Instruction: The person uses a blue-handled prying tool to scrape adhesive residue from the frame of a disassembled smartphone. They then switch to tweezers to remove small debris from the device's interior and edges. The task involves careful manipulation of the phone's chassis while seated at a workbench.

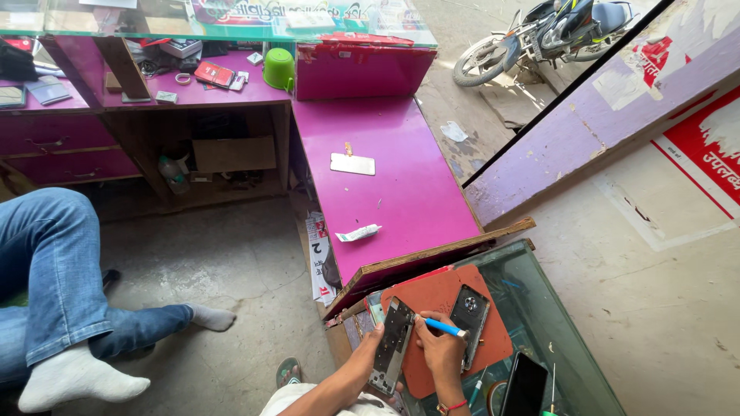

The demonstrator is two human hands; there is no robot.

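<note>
My left hand point(375, 348) holds an opened phone body point(392, 345), its bare inside facing up, over a reddish-brown work mat point(432, 296). My right hand point(438, 348) grips a blue-handled tool point(445, 327), its tip pointing at the upper part of the phone body. The phone's dark back cover point(469, 314), with a round camera ring, lies on the mat just right of my right hand.
A black phone point(524, 385) and thin tools lie on the glass counter point(555, 323) at the right. A magenta desk point(393, 177) carries a white card point(352, 163) and a small tube point(358, 233). Another person's jeans-clad legs point(69, 293) stretch at left. A motorbike point(539, 35) stands outside.
</note>
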